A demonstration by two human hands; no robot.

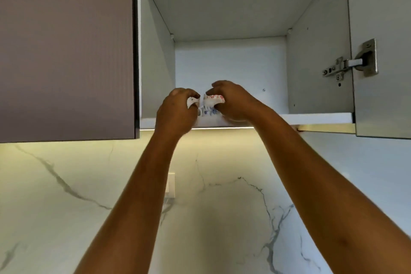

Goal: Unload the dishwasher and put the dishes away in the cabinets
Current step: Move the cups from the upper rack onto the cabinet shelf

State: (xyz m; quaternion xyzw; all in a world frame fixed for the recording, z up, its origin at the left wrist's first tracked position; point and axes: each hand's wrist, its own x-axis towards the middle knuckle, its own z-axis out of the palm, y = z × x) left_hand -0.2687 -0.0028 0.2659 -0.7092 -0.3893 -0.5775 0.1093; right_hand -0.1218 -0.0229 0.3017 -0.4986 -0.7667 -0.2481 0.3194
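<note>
The left hand [175, 113] grips a white cup [191, 102] and the right hand [232, 101] a red-patterned cup [213, 99], close together at the front edge of the cabinet shelf [315, 117]; released early, they could clink or topple off.

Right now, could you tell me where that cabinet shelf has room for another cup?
The shelf looks bare between the right hand and the cabinet's right wall; crowded left, where it and the left hand grip cups.

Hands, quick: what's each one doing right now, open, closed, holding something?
Left hand: closed, gripping a white cup.
Right hand: closed, gripping a red-patterned cup.
</note>
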